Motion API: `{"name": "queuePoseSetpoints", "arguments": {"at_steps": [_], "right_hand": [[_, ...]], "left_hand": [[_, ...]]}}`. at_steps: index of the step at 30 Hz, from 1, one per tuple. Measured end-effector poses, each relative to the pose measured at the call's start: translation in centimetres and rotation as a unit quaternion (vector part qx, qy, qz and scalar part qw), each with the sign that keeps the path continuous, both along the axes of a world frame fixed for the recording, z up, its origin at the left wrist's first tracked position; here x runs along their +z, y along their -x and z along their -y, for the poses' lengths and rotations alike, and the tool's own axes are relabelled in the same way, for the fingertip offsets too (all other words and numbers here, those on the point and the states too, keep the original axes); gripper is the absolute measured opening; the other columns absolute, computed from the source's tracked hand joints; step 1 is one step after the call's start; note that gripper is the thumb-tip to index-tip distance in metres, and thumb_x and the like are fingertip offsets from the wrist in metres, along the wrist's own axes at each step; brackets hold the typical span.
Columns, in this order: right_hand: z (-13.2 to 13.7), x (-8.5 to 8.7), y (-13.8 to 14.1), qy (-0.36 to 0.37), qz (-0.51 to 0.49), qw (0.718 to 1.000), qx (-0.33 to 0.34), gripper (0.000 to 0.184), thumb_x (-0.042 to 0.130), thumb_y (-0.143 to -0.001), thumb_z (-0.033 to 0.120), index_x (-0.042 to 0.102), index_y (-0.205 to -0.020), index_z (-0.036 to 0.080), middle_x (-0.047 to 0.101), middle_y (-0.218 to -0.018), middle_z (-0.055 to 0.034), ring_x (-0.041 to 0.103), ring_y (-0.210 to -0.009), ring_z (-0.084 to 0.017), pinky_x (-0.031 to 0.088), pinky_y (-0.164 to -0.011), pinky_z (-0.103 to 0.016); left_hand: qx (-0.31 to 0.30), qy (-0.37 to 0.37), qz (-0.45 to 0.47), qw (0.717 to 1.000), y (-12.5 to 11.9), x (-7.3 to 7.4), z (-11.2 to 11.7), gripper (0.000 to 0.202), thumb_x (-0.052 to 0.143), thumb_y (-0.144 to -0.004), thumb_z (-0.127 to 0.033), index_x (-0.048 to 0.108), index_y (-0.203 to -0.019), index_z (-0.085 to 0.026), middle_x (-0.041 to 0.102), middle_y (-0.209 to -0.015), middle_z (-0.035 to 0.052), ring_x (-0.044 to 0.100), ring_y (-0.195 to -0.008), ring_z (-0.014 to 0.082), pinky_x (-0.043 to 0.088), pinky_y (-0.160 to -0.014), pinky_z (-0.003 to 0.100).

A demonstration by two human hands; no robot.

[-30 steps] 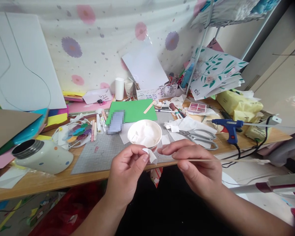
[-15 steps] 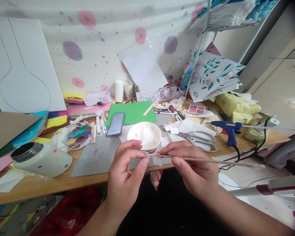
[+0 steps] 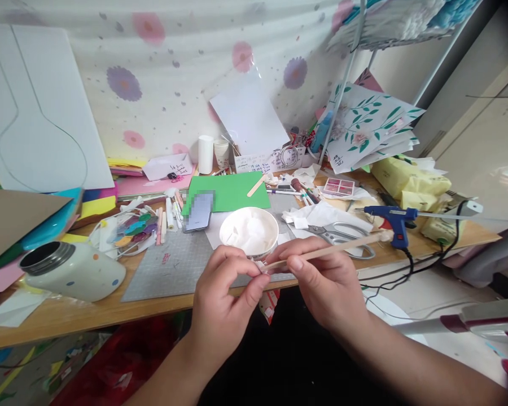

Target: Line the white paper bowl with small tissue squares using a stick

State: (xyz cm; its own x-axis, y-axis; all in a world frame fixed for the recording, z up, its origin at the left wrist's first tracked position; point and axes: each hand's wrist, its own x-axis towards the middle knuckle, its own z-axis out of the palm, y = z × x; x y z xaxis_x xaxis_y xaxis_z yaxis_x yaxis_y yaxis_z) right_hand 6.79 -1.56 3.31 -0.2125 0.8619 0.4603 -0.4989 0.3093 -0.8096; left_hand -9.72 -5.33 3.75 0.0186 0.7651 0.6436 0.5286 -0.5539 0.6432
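Note:
My left hand pinches a small scrap of white tissue between thumb and fingertips. A thin wooden stick is gripped in my right hand; its near end meets the tissue and the rest slants up to the right over the scissors. Both hands hover at the table's front edge, just in front of a white paper bowl that holds white tissue pieces.
Silver scissors and a blue glue gun with its black cord lie to the right. A grey cutting mat, a phone, green paper and a white dotted jar on its side fill the left. Paper stacks crowd the back.
My hands have come together. The stick's far end has swung up from level to slanting over the scissors, and its near end now sits in the tissue, which is more gathered.

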Motion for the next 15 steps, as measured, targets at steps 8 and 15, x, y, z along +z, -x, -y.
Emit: {"name": "queuePoseSetpoints", "arguments": {"at_steps": [8,15], "right_hand": [[-0.07,0.11,-0.23,-0.022,0.001,1.000,0.000,0.007,0.070,-0.095,0.023,0.076,-0.095,0.025,0.079,-0.094,-0.0035,0.074,-0.092,-0.021,0.057,-0.086,-0.038],[0.28,0.68,-0.29,-0.119,0.057,0.990,-0.043,0.020,0.065,-0.094,0.011,0.076,-0.102,0.025,0.078,-0.097,-0.0043,0.072,-0.095,-0.020,0.057,-0.086,-0.036]], "left_hand": [[-0.046,0.091,0.124,0.987,0.37,-0.13,-0.18,0.014,0.059,-0.096,-0.019,0.064,-0.083,-0.023,0.057,-0.082,-0.0032,0.055,-0.076,0.0109,0.044,-0.070,0.022],[-0.048,0.091,0.131,0.986,0.47,-0.29,-0.16,0.012,0.059,-0.097,-0.020,0.067,-0.088,-0.024,0.059,-0.087,-0.0030,0.056,-0.081,0.0114,0.044,-0.073,0.022]]}}
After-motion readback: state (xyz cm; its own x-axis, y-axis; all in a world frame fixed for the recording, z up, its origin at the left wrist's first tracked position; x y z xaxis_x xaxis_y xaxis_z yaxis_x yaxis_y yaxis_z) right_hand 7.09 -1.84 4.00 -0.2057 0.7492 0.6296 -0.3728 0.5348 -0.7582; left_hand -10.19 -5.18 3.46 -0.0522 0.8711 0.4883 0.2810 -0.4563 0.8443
